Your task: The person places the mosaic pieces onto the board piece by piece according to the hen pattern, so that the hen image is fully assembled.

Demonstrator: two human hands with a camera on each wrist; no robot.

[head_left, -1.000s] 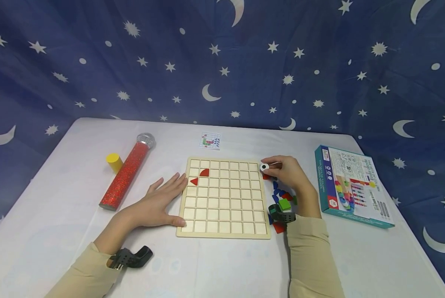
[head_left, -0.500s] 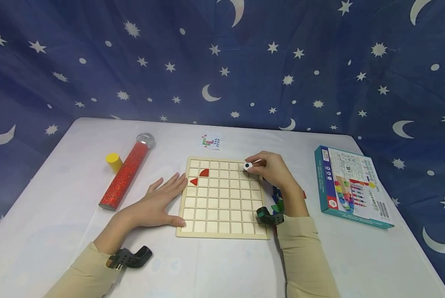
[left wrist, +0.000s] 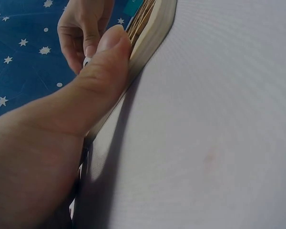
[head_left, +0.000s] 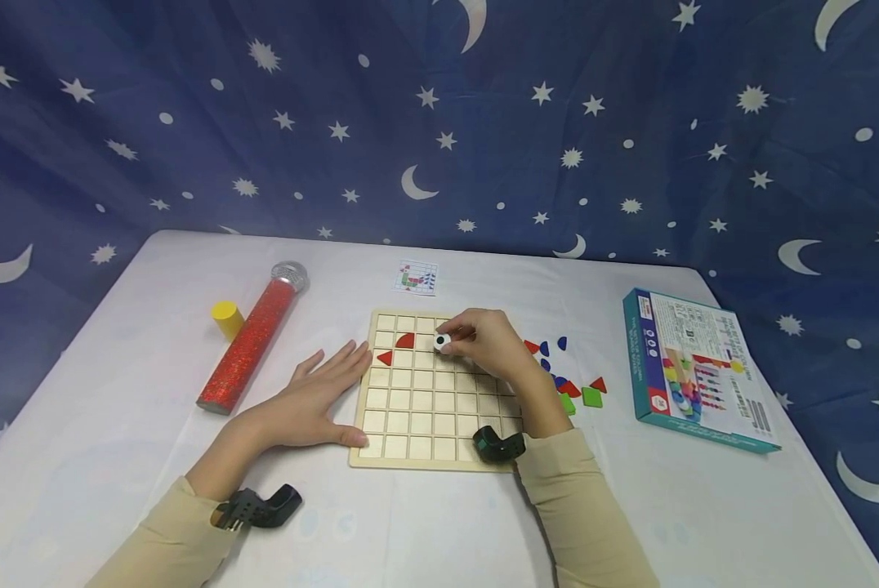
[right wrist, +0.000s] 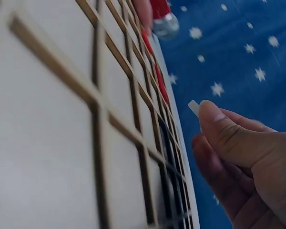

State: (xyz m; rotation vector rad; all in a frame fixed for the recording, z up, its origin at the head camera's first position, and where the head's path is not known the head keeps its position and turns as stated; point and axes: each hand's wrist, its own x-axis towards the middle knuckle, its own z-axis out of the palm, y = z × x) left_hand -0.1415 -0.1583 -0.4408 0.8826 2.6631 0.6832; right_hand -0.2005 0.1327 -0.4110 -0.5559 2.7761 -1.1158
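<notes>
My right hand (head_left: pixel 489 340) pinches a small white round piece with a black dot (head_left: pixel 441 342) above the upper middle of the wooden grid board (head_left: pixel 443 465). In the right wrist view, thumb and fingers grip the white piece (right wrist: pixel 194 107) by its edge, apart from the board. My left hand (head_left: pixel 310 404) lies with straight fingers along the board's left side, its thumb (left wrist: pixel 112 45) on the rim. Two red pieces sit in cells at the upper left: a quarter circle (head_left: pixel 406 340) and a triangle (head_left: pixel 385 358).
Loose blue, red and green pieces (head_left: pixel 591 397) lie right of the board. A pattern card (head_left: pixel 415 278) is behind it. To the left are a red glitter microphone (head_left: pixel 248 343) and a yellow cylinder (head_left: pixel 227 319). A teal box (head_left: pixel 704 367) lies at the far right.
My right hand has carried the white dotted piece leftward from beside the board's right edge to over its upper middle, uncovering the loose pieces. The left hand stays in place.
</notes>
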